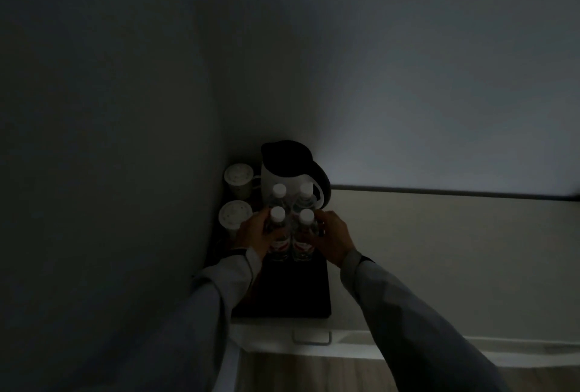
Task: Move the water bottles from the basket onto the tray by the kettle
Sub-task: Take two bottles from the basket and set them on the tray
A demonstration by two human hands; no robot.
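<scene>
Four clear plastic water bottles with white caps (290, 225) stand upright on dark rectangular tray (301, 294), just before white kettle with black lid (292, 169). Left hand (254, 231) wraps near-left bottle, right hand (332, 234) near-right one. Basket unseen; transfer looks near done. Red labels, writing unreadable

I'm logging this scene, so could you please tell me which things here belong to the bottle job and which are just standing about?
Part of the job:
four water bottles
black tray
kettle
left hand, on the front left bottle
right hand, on the front right bottle

Just standing about:
two lidded cups
drawer handle
</scene>
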